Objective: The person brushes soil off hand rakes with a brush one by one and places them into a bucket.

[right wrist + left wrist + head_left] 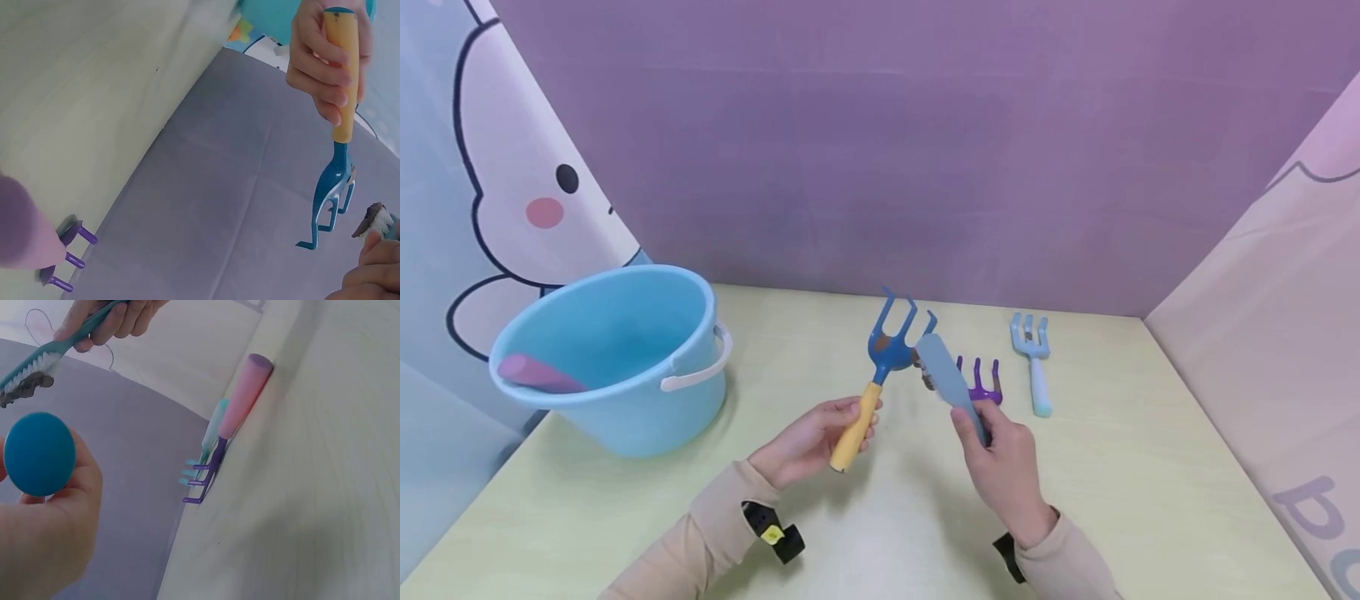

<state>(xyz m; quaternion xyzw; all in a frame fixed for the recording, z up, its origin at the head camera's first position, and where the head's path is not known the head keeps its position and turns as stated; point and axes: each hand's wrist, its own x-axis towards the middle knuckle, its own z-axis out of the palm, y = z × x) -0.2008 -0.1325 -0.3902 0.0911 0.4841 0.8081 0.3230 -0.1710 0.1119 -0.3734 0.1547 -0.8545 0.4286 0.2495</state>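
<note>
My left hand (805, 442) grips the yellow handle of a blue three-pronged hand rake (891, 352), prongs pointing up and away. Brown dirt marks the rake's head. In the left wrist view the round blue end of the handle (39, 454) faces the camera. My right hand (1006, 467) holds a blue-grey scrub brush (946, 371) by its handle, thumb along it. White bristles (45, 362) caked with dark brown dirt show in the left wrist view. In the head view the brush head overlaps the right edge of the rake head.
Behind the right hand a purple rake (981, 393) with a pink handle (247, 394) lies on the table. Farther right lies a light blue rake (1037, 379). A blue bucket (647, 421) stands at left, a pink handle (538, 372) at its rim. A purple backdrop (925, 167) rises behind.
</note>
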